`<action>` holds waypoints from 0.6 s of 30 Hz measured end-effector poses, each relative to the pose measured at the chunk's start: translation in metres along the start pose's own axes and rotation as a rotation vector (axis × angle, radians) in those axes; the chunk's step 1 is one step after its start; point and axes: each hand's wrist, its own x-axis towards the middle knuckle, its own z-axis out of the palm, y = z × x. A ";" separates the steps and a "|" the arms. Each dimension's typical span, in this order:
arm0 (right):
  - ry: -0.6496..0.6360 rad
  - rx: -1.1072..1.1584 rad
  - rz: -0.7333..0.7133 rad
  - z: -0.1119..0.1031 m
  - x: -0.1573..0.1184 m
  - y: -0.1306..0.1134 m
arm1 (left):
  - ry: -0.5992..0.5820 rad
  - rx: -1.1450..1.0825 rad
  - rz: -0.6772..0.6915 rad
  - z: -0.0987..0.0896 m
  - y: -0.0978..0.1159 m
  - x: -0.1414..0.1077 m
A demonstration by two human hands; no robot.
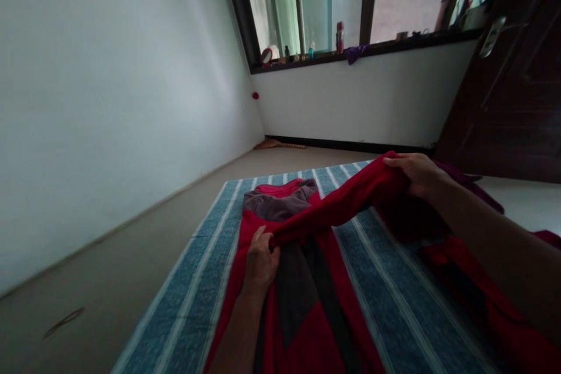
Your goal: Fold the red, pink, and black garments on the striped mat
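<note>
A red and grey jacket (307, 327) lies lengthwise on a blue striped cloth (193, 280), its grey collar end away from me. One red sleeve (342, 204) is stretched across the jacket toward the right, raised off the cloth at its outer end. My right hand (416, 172) grips that outer end between thumb and fingers. At the sleeve's inner end, over the jacket's chest, my left hand (262, 260) is closed on the red fabric with its fingers bent.
More red and dark clothing (491, 298) lies at the right, partly behind my right arm. A white wall (109, 70) rises on the left. Bottles and a mirror (266, 56) line the windowsill. A dark door (512, 105) stands at right. A thin looped cord (63, 322) lies on the floor.
</note>
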 end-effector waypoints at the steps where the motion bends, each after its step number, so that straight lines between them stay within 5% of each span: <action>1: 0.011 0.002 0.002 0.002 0.003 0.000 | -0.018 0.006 -0.001 -0.001 0.000 0.000; 7: 0.043 -0.068 -0.017 0.013 0.019 -0.008 | -0.132 0.067 0.013 -0.002 0.004 -0.001; 18: 0.069 -0.277 -0.166 0.021 0.011 -0.025 | -0.161 0.201 0.070 -0.016 0.020 0.003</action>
